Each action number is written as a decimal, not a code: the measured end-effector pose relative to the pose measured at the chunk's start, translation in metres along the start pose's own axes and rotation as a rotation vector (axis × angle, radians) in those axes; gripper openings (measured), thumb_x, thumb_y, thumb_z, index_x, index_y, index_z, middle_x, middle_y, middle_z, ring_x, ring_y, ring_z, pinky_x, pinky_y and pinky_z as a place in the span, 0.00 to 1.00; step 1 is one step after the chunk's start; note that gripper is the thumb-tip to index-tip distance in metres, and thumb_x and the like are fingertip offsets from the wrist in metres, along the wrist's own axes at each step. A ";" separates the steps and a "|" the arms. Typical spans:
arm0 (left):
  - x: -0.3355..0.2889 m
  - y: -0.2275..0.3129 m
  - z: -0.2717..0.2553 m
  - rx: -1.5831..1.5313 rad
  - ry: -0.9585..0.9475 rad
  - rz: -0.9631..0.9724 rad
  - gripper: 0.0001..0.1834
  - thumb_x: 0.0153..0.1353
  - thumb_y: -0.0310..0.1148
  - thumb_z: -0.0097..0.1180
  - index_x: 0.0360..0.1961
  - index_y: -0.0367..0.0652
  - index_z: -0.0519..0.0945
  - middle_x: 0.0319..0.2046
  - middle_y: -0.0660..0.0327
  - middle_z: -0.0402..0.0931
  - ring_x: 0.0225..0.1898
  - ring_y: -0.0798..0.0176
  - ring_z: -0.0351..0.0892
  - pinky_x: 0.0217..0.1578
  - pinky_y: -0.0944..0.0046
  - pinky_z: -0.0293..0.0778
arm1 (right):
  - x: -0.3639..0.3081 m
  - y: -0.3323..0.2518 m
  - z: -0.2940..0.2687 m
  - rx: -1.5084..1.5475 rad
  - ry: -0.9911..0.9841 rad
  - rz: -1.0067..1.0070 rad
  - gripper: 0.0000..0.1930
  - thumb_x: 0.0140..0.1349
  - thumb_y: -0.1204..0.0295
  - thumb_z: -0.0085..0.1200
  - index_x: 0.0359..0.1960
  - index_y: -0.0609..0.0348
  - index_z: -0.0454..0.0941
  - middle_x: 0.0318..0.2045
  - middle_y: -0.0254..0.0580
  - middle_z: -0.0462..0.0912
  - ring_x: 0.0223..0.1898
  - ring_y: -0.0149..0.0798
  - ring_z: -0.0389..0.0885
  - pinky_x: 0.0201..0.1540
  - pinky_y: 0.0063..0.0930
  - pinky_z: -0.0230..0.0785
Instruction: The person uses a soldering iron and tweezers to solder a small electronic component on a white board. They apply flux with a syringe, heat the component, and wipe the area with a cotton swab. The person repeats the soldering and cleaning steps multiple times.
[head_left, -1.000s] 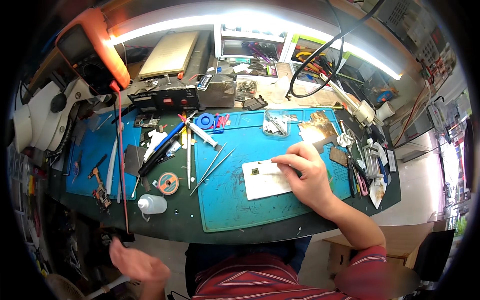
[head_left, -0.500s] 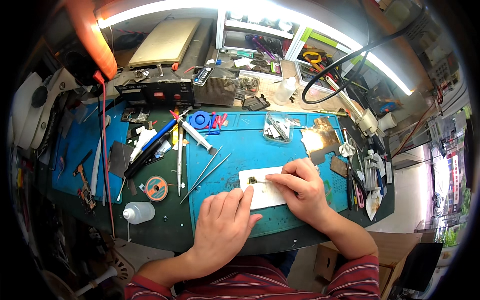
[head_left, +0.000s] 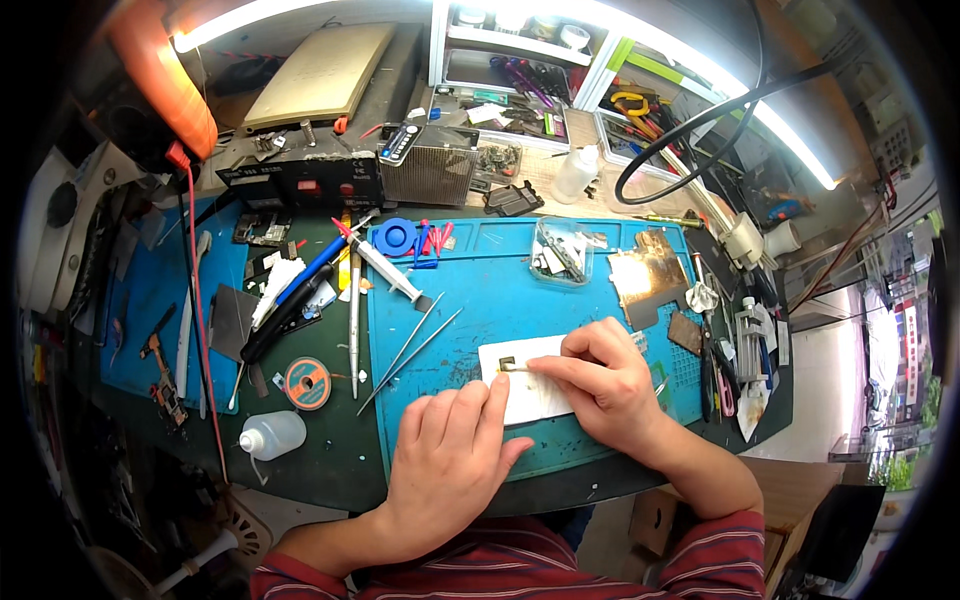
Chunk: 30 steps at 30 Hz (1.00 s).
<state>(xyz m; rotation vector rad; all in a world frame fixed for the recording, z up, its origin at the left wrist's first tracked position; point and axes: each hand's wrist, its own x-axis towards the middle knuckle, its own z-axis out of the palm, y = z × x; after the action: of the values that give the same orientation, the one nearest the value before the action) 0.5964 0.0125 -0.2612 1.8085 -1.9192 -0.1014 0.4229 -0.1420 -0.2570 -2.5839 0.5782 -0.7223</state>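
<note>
A small dark square chip (head_left: 507, 363) with a gold-coloured edge lies on a white pad (head_left: 540, 400). My right hand (head_left: 610, 385) pinches a thin white cotton swab (head_left: 525, 367), its tip against the chip's lower edge. Most of the swab is hidden by the fingers. My left hand (head_left: 450, 435) rests palm down at the pad's left side, fingers stretched out and thumb apart. Its index fingertip steadies the pad just below the chip; whether it touches the chip itself I cannot tell.
Tweezers (head_left: 410, 360), a syringe (head_left: 385, 265) and a solder spool (head_left: 307, 383) lie left of the pad. A squeeze bottle (head_left: 273, 435) lies near the front edge. Behind are a clear box of parts (head_left: 560, 252) and a copper sheet (head_left: 648, 268); pliers (head_left: 720, 375) sit at right.
The swab tip has shifted from the chip's right side to its lower edge as my right hand moved slightly. My left hand stays nearly in place. The whole view has shifted a little.
</note>
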 end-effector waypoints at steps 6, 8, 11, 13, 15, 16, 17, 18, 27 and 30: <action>0.001 0.000 -0.001 -0.008 -0.009 -0.003 0.37 0.55 0.42 0.73 0.64 0.35 0.76 0.51 0.56 0.69 0.51 0.52 0.70 0.53 0.51 0.66 | 0.002 -0.002 0.002 -0.003 -0.007 -0.006 0.19 0.52 0.84 0.63 0.46 0.54 0.89 0.35 0.37 0.78 0.36 0.43 0.75 0.39 0.34 0.70; 0.000 -0.001 -0.001 -0.014 -0.008 0.003 0.37 0.55 0.42 0.73 0.64 0.35 0.76 0.51 0.56 0.69 0.51 0.52 0.70 0.53 0.50 0.66 | -0.001 0.001 -0.001 -0.003 -0.030 -0.034 0.19 0.51 0.84 0.63 0.46 0.54 0.89 0.35 0.37 0.78 0.36 0.43 0.75 0.39 0.34 0.71; 0.000 -0.001 0.000 -0.017 -0.006 0.000 0.37 0.55 0.42 0.73 0.64 0.35 0.77 0.51 0.56 0.69 0.51 0.52 0.70 0.53 0.50 0.66 | 0.002 0.000 0.002 -0.016 0.006 -0.008 0.20 0.51 0.84 0.63 0.46 0.54 0.89 0.35 0.37 0.78 0.36 0.43 0.75 0.39 0.35 0.71; -0.001 0.000 -0.001 -0.015 -0.009 0.002 0.37 0.55 0.41 0.73 0.64 0.35 0.77 0.51 0.56 0.69 0.51 0.51 0.70 0.53 0.50 0.66 | 0.000 -0.001 0.000 -0.008 -0.023 -0.024 0.20 0.51 0.84 0.63 0.47 0.54 0.89 0.35 0.37 0.78 0.36 0.43 0.75 0.40 0.34 0.71; -0.001 -0.001 -0.001 -0.012 -0.002 0.004 0.37 0.55 0.41 0.73 0.63 0.35 0.77 0.51 0.56 0.70 0.51 0.51 0.70 0.53 0.50 0.66 | 0.001 0.000 -0.001 -0.013 -0.024 -0.031 0.20 0.50 0.84 0.63 0.47 0.54 0.89 0.35 0.37 0.78 0.36 0.43 0.75 0.40 0.34 0.71; 0.000 -0.001 0.000 -0.021 0.003 0.002 0.36 0.55 0.41 0.73 0.63 0.35 0.77 0.51 0.56 0.70 0.51 0.51 0.70 0.53 0.50 0.66 | 0.001 0.001 0.000 -0.019 -0.010 -0.026 0.20 0.50 0.84 0.63 0.47 0.54 0.89 0.35 0.37 0.78 0.36 0.43 0.75 0.40 0.34 0.71; 0.000 -0.001 -0.001 -0.027 0.002 0.002 0.36 0.55 0.40 0.73 0.63 0.35 0.77 0.51 0.56 0.70 0.51 0.51 0.70 0.52 0.50 0.66 | 0.000 0.000 0.001 -0.022 0.007 -0.017 0.20 0.50 0.84 0.63 0.47 0.54 0.89 0.35 0.37 0.78 0.36 0.43 0.75 0.40 0.34 0.71; 0.000 -0.001 -0.001 -0.034 0.000 0.002 0.36 0.55 0.40 0.73 0.63 0.35 0.77 0.51 0.56 0.70 0.51 0.51 0.70 0.52 0.50 0.66 | 0.000 0.000 0.001 -0.020 -0.004 -0.020 0.20 0.50 0.84 0.63 0.47 0.54 0.89 0.35 0.37 0.78 0.36 0.43 0.75 0.40 0.34 0.71; 0.000 -0.001 -0.001 -0.050 0.025 -0.012 0.34 0.54 0.37 0.73 0.62 0.35 0.78 0.50 0.55 0.71 0.50 0.50 0.71 0.50 0.51 0.67 | 0.001 0.000 0.000 -0.006 -0.012 -0.016 0.18 0.51 0.84 0.66 0.45 0.53 0.91 0.35 0.35 0.78 0.36 0.41 0.75 0.39 0.33 0.69; 0.000 -0.002 -0.002 -0.066 0.030 0.000 0.34 0.54 0.36 0.73 0.61 0.35 0.78 0.50 0.55 0.71 0.49 0.50 0.71 0.50 0.51 0.67 | -0.002 0.001 0.000 -0.005 -0.019 -0.028 0.19 0.51 0.83 0.65 0.45 0.54 0.90 0.35 0.36 0.78 0.36 0.41 0.75 0.39 0.33 0.70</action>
<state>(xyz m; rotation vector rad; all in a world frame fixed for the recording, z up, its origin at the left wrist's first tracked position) 0.5986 0.0130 -0.2605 1.7578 -1.8728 -0.1347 0.4213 -0.1423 -0.2584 -2.6055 0.5400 -0.7054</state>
